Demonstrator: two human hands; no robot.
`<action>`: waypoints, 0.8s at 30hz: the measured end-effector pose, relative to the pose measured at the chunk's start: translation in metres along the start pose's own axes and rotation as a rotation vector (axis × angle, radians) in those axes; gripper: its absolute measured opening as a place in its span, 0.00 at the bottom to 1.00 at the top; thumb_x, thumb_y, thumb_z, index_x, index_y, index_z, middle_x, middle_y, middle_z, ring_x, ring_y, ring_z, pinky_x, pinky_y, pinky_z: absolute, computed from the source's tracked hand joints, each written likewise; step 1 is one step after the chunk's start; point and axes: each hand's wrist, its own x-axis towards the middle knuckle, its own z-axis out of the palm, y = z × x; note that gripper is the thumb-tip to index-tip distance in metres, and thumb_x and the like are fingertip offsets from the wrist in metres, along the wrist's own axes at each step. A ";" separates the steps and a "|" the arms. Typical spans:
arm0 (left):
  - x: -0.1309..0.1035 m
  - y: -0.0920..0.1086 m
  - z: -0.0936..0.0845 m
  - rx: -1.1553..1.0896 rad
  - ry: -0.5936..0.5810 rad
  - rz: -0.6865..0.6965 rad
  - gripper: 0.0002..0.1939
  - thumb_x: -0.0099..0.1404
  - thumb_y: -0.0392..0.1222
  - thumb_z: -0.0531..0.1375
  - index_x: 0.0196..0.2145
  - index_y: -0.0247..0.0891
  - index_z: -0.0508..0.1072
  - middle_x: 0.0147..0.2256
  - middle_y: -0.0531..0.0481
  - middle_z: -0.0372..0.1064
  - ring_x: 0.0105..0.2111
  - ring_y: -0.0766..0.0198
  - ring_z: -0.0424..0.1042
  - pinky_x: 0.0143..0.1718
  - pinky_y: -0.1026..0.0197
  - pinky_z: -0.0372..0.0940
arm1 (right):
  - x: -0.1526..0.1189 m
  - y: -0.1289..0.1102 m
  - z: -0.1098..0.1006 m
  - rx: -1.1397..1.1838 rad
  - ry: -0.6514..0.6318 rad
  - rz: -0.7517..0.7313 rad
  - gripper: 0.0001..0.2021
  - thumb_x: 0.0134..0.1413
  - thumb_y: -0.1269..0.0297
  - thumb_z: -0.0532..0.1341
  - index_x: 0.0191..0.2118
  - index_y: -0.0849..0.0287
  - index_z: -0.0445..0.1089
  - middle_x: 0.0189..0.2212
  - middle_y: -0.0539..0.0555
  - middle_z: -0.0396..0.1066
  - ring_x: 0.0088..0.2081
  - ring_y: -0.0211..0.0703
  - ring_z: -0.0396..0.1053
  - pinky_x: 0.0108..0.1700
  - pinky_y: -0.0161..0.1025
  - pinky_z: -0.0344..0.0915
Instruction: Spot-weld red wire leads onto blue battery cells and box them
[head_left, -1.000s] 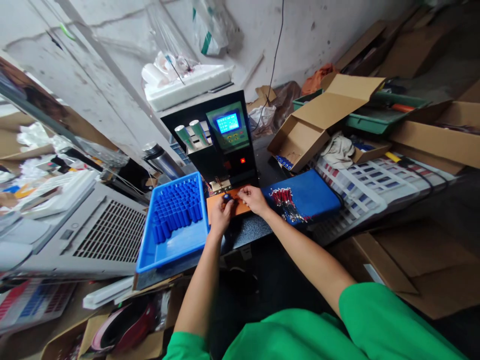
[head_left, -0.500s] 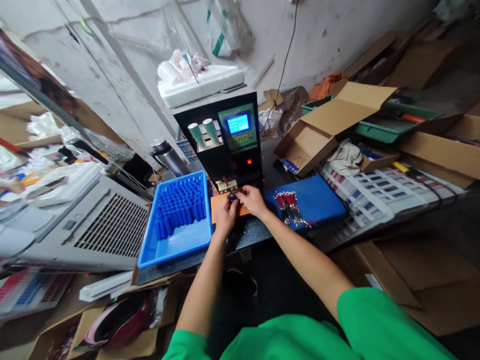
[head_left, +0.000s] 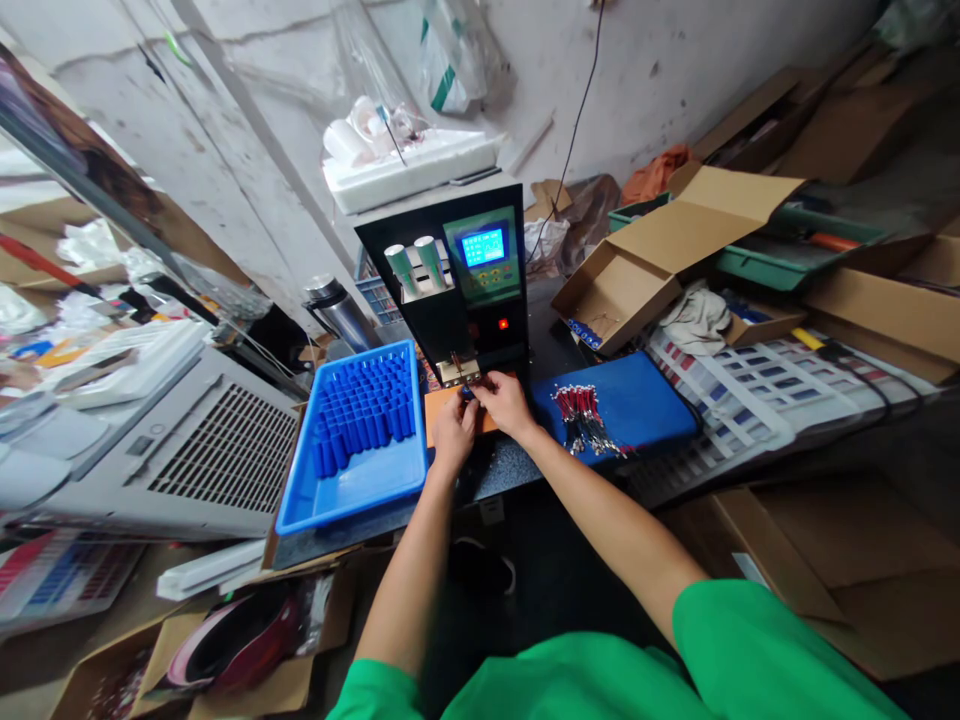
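Under the electrodes of a black spot-welding machine [head_left: 480, 318], both hands meet over an orange block [head_left: 437, 408]. My left hand [head_left: 454, 432] is closed on a small blue battery cell [head_left: 466, 393], mostly hidden by the fingers. Pinched together beside it, the fingers of my right hand [head_left: 504, 402] touch the work close to the electrode tips [head_left: 458, 375]; what they grip is too small to make out. To the left, a blue tray [head_left: 360, 512] contains several rows of upright blue cells [head_left: 367, 405]. Red and black wire leads [head_left: 581, 415] lie bunched on a blue pad [head_left: 645, 400] at right.
A steel flask [head_left: 341, 312] stands behind the tray. White foam [head_left: 409, 175] with rolls rests on the machine. An open cardboard box [head_left: 619, 290] and a white plastic crate [head_left: 731, 410] sit to the right; a grey slatted unit [head_left: 217, 450] stands left.
My hands have shifted slightly toward the electrodes, and the blue cell shows less between my fingers. The whole view has also moved a little.
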 end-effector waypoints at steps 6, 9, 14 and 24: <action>-0.001 -0.002 0.001 -0.051 0.015 -0.027 0.18 0.68 0.49 0.59 0.50 0.37 0.75 0.33 0.47 0.73 0.31 0.61 0.71 0.33 0.63 0.63 | -0.002 -0.003 -0.001 0.001 0.001 -0.022 0.12 0.58 0.54 0.61 0.32 0.58 0.71 0.29 0.51 0.72 0.31 0.41 0.68 0.31 0.33 0.60; -0.002 -0.001 0.001 -0.016 0.018 -0.021 0.18 0.69 0.49 0.58 0.50 0.37 0.75 0.32 0.47 0.73 0.31 0.62 0.71 0.33 0.63 0.63 | -0.002 -0.005 -0.002 -0.021 0.003 -0.014 0.12 0.58 0.54 0.61 0.31 0.58 0.70 0.29 0.51 0.72 0.31 0.41 0.68 0.32 0.33 0.59; -0.003 0.000 0.000 -0.020 0.007 -0.030 0.18 0.69 0.50 0.57 0.51 0.38 0.74 0.32 0.48 0.72 0.29 0.63 0.70 0.32 0.63 0.63 | -0.003 -0.006 -0.002 0.007 0.005 -0.020 0.11 0.57 0.56 0.61 0.31 0.58 0.70 0.29 0.51 0.73 0.31 0.41 0.69 0.31 0.34 0.59; -0.003 0.003 0.000 -0.002 0.018 -0.013 0.18 0.69 0.51 0.57 0.50 0.37 0.75 0.32 0.48 0.73 0.29 0.63 0.70 0.31 0.64 0.61 | -0.002 -0.006 -0.002 -0.025 -0.008 0.014 0.11 0.58 0.56 0.62 0.34 0.58 0.71 0.31 0.53 0.73 0.33 0.43 0.69 0.34 0.35 0.63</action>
